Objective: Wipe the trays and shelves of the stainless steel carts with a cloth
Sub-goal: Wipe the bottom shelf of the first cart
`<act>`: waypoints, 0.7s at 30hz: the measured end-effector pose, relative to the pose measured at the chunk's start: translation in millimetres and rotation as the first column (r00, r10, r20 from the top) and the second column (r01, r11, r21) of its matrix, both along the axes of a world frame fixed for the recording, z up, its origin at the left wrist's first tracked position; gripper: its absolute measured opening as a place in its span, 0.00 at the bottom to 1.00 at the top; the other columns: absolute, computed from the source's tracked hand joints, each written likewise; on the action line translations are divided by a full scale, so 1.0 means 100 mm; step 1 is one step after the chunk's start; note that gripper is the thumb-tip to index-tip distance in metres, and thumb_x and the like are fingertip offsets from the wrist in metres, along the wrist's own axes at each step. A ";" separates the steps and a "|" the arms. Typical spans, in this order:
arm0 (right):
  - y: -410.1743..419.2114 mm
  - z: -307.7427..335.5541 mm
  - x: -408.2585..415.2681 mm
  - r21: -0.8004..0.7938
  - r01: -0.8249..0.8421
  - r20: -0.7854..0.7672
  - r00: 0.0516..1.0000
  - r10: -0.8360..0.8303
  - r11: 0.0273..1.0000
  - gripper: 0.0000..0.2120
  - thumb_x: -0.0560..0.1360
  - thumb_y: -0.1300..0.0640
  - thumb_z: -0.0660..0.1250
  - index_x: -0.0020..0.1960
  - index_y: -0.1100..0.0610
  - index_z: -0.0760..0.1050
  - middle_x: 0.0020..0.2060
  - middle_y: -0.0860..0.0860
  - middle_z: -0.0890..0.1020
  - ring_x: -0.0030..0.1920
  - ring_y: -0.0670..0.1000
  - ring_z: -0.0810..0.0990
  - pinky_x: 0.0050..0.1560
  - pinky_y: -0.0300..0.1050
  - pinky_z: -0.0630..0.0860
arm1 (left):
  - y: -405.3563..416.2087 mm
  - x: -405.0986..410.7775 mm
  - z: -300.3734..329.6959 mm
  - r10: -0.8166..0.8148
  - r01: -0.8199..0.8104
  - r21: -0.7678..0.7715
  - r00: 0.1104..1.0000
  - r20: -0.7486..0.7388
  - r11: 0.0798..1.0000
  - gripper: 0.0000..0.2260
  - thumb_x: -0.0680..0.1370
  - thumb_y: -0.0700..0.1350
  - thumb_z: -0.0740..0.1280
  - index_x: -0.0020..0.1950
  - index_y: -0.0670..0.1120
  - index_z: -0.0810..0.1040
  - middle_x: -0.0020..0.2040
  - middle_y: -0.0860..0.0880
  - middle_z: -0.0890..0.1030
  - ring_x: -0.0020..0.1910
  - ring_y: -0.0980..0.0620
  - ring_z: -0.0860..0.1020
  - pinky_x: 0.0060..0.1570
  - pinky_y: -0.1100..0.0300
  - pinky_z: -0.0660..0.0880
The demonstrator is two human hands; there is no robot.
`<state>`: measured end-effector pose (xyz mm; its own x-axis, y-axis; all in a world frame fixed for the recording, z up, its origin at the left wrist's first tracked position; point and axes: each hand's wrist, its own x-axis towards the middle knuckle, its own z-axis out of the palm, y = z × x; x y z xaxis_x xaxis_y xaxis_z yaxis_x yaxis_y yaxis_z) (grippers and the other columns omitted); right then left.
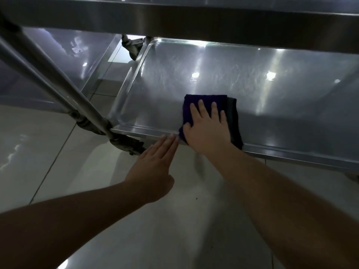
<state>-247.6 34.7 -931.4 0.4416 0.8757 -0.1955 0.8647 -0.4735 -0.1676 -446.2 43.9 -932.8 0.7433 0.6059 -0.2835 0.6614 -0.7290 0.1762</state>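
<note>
A folded dark purple cloth [231,113] lies on the bottom shelf [194,78] of a stainless steel cart, near its front rim. My right hand [207,129] presses flat on the cloth with fingers spread. My left hand [155,164] is flat, fingers together, its fingertips touching the shelf's front rim just left of the cloth; it holds nothing. The shelf surface shows streaks and bright light reflections.
The cart's upper shelf [194,16] overhangs the top of the view. Slanted steel tubes [58,80] run from upper left to the cart's front-left corner, above a caster [130,145]. A rear caster [132,47] shows at the back. Glossy pale floor tiles [136,230] lie below.
</note>
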 end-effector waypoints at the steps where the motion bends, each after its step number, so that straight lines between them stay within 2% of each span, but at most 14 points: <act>1: -0.10 -0.01 0.13 -0.002 0.012 0.005 1.000 -0.012 1.000 0.32 0.83 0.41 0.46 0.85 0.47 0.43 0.84 0.50 0.44 0.83 0.60 0.41 0.81 0.62 0.41 | 0.00 -0.01 0.00 -0.005 0.005 0.001 1.000 0.007 1.000 0.46 0.80 0.50 0.64 0.81 0.56 0.30 0.80 0.58 0.29 0.79 0.58 0.29 0.77 0.54 0.38; 4: -0.40 -0.01 0.67 -0.006 0.186 -0.001 0.983 -0.186 0.983 0.33 0.83 0.41 0.48 0.85 0.47 0.45 0.84 0.49 0.45 0.83 0.60 0.43 0.81 0.61 0.41 | 0.00 -0.01 0.02 -0.015 0.015 0.014 1.000 0.017 1.000 0.45 0.80 0.50 0.63 0.81 0.55 0.30 0.80 0.58 0.28 0.78 0.58 0.29 0.75 0.56 0.37; 7: -0.61 0.01 1.22 -0.024 0.381 -0.024 0.924 -0.381 0.924 0.33 0.83 0.41 0.48 0.84 0.48 0.45 0.84 0.51 0.45 0.83 0.61 0.42 0.81 0.63 0.41 | 0.00 -0.02 0.02 -0.012 0.012 0.005 1.000 0.005 1.000 0.45 0.80 0.50 0.62 0.81 0.55 0.28 0.79 0.58 0.26 0.78 0.58 0.28 0.75 0.56 0.35; 12: -0.29 0.03 1.41 -0.025 0.491 -0.066 0.868 -0.492 0.871 0.35 0.82 0.40 0.47 0.85 0.51 0.44 0.84 0.51 0.45 0.82 0.63 0.40 0.80 0.65 0.40 | -0.02 -0.01 0.02 -0.006 0.006 -0.015 1.000 0.014 1.000 0.46 0.80 0.52 0.63 0.81 0.54 0.28 0.79 0.57 0.25 0.78 0.57 0.27 0.73 0.55 0.34; 16: 0.27 0.06 0.95 -0.028 0.336 -0.080 0.938 -0.337 0.941 0.34 0.83 0.41 0.47 0.85 0.52 0.44 0.84 0.51 0.44 0.82 0.64 0.40 0.80 0.64 0.40 | -0.03 -0.01 0.01 -0.009 0.009 -0.014 1.000 0.030 1.000 0.45 0.80 0.53 0.62 0.80 0.54 0.27 0.79 0.57 0.25 0.78 0.56 0.26 0.75 0.54 0.35; 21: 0.98 0.13 0.01 -0.051 -0.015 -0.143 0.990 0.008 0.999 0.34 0.84 0.40 0.48 0.85 0.49 0.42 0.84 0.48 0.41 0.82 0.62 0.37 0.80 0.62 0.37 | -0.03 -0.02 0.01 -0.021 0.021 -0.010 1.000 0.023 1.000 0.45 0.80 0.54 0.61 0.79 0.53 0.26 0.79 0.55 0.24 0.78 0.55 0.26 0.78 0.52 0.37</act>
<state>-246.9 133.1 -918.4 0.3960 0.8675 -0.3011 0.8392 -0.4750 -0.2647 -448.5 41.1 -931.4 0.7620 0.5874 -0.2725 0.6419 -0.7406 0.1987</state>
